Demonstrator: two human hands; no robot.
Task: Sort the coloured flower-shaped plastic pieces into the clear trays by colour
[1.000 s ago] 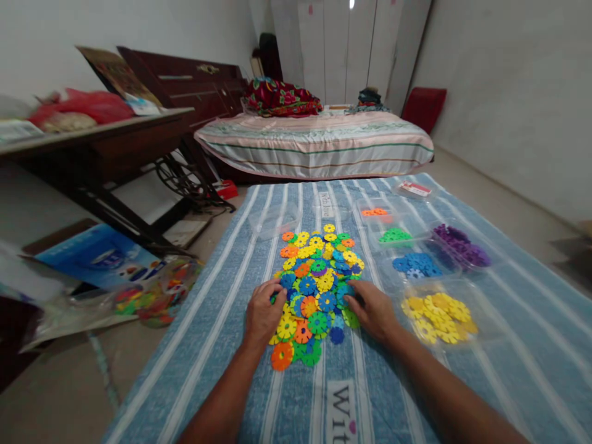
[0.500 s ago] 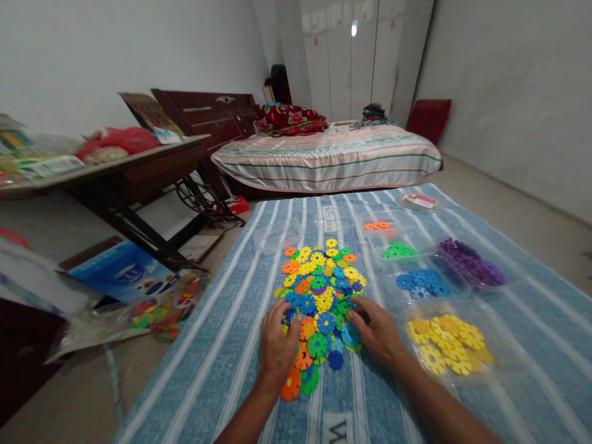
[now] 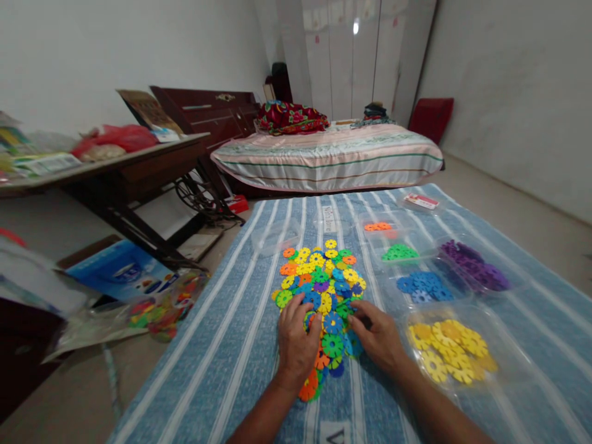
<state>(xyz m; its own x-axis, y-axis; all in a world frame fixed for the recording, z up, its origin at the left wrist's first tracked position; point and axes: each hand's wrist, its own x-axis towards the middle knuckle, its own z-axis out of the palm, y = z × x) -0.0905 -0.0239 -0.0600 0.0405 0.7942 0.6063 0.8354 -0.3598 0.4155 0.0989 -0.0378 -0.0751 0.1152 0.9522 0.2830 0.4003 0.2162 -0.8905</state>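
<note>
A loose heap of notched, flower-shaped plastic discs (image 3: 324, 302) in yellow, orange, green, blue and purple lies on the striped cloth. My left hand (image 3: 298, 342) rests on the heap's near left side, fingers and thumb apart, covering some discs. Against the right edge is my right hand (image 3: 382, 339), its thumb and forefinger apart beside green and blue discs. Neither hand shows a disc lifted in it. Right of the hands stands a clear tray of yellow discs (image 3: 456, 345), with blue discs (image 3: 424, 286) in the tray behind it.
Farther back are trays of green discs (image 3: 400, 251), orange discs (image 3: 378, 227) and purple discs (image 3: 474, 265). A clear container (image 3: 276, 237) stands behind the heap at left. A red and white box (image 3: 421, 201) lies near the far edge. Beyond is a bed (image 3: 324, 160).
My left hand has moved to the right over the heap, and the near discs have shifted right with it. My right hand stays almost in place.
</note>
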